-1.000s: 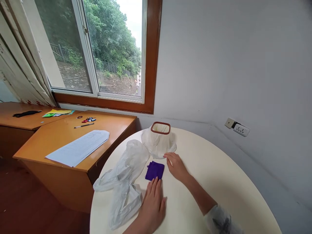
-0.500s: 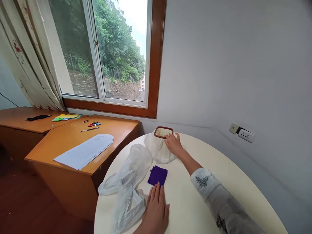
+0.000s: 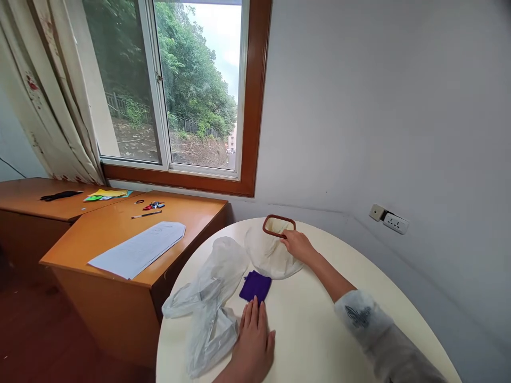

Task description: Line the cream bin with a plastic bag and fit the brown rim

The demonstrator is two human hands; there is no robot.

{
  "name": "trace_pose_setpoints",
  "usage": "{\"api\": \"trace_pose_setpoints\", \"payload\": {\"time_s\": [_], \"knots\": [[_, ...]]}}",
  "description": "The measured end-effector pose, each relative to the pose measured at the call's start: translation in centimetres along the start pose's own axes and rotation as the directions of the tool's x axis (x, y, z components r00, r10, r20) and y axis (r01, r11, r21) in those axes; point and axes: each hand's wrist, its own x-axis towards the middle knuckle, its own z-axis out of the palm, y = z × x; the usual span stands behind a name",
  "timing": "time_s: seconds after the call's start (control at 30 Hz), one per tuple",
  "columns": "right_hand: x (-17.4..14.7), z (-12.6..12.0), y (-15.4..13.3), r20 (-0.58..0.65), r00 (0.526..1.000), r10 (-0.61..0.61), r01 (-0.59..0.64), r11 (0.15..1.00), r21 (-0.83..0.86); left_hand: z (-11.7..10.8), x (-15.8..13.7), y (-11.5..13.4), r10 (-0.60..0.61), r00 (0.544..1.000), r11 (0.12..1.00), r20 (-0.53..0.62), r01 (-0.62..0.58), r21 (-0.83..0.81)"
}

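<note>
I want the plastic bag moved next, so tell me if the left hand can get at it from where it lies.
Probably yes. The left hand lies flat on the round table, fingertips on the purple cloth, and the clear plastic bag lies right beside it with nothing between them. The right hand is busy at the brown-rimmed bag.

The right hand (image 3: 298, 246), which one second ago lies on the table just right of the purple cloth, now sits higher in the frame at the brown-rimmed white cloth piece (image 3: 272, 250), fingers at the rim's lower right edge. The rim, level and upright half a second ago, now tilts toward the viewer and stands further right in the frame. The white fabric below it spreads wider, its lower edge reaching the purple cloth (image 3: 255, 286).
</note>
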Motion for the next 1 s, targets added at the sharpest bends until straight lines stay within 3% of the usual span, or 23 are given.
{"api": "trace_pose_setpoints", "payload": {"time_s": [0.2, 0.47, 0.67, 1.0], "knots": [[-5.2, -2.8, 1.2, 0.028, 1.0, 0.002, -0.003, 0.998, 0.058, 0.8, 0.0, -0.7, 0.092, 0.99, 0.996, -0.109, -0.092, -0.001], [-11.9, -6.9, 1.5, 0.114, 0.993, 0.026, -0.052, 0.97, 0.238, 1.0, 0.2, -0.8, 0.174, 0.933, 0.972, -0.315, -0.214, -0.097], [-15.8, -8.3, 1.1, 0.153, 0.987, 0.043, -0.09, 0.945, 0.315, -0.2, -0.1, 0.3, 0.151, 0.949, 0.905, -0.277, -0.245, -0.348], [-19.4, -9.8, -0.8, 0.192, 0.981, -0.029, -0.032, 0.951, 0.308, -1.7, 1.3, 2.6, 0.205, 0.953, 0.66, -0.223, -0.303, -0.688]]}}
